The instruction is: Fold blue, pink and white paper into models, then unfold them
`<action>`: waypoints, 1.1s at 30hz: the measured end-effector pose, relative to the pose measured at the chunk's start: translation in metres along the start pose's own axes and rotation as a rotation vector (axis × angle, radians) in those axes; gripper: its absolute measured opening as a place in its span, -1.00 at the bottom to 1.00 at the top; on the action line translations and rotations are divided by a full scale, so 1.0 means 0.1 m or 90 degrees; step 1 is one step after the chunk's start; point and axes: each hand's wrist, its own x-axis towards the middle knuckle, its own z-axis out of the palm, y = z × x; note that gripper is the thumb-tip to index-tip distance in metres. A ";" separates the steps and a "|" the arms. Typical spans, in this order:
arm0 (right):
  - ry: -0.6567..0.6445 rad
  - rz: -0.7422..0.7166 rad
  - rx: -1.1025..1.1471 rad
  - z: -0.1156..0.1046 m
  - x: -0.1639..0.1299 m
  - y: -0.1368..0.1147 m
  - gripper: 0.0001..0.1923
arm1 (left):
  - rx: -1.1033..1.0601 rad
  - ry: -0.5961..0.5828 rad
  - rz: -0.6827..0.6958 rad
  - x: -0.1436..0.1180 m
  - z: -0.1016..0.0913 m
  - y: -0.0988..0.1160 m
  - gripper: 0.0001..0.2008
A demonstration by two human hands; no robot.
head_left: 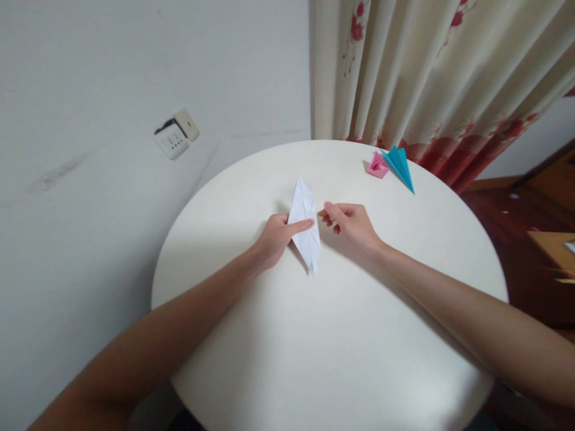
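A folded sheet of white paper [306, 242], long and pointed at both ends, is held above the middle of the round table. Crease lines run across its face. My left hand [279, 236] grips it from the left, thumb laid across the front and fingers hidden behind. Just off its right edge is my right hand [348, 222], thumb and index finger brought close together and the other fingers curled. Whether those fingertips touch the paper's edge or hold anything small, I cannot make out.
On the white round table [269, 359], a pink folded paper piece [378, 166] and a blue paper plane [401, 167] lie at the back right. A wall with a socket [171, 140] stands to the left. A flowered curtain [413, 78] hangs behind.
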 end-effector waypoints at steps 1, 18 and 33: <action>-0.044 0.001 -0.017 0.03 -0.03 0.01 -0.56 | -0.008 0.002 0.009 0.01 0.00 -0.01 -0.66; -0.002 -0.045 0.006 0.08 -0.04 0.09 -0.77 | -0.006 -0.008 0.111 0.03 0.02 -0.01 -0.67; -0.081 0.038 -0.053 0.02 -0.03 0.05 -0.64 | 0.124 -0.019 0.131 0.02 0.01 0.00 -0.53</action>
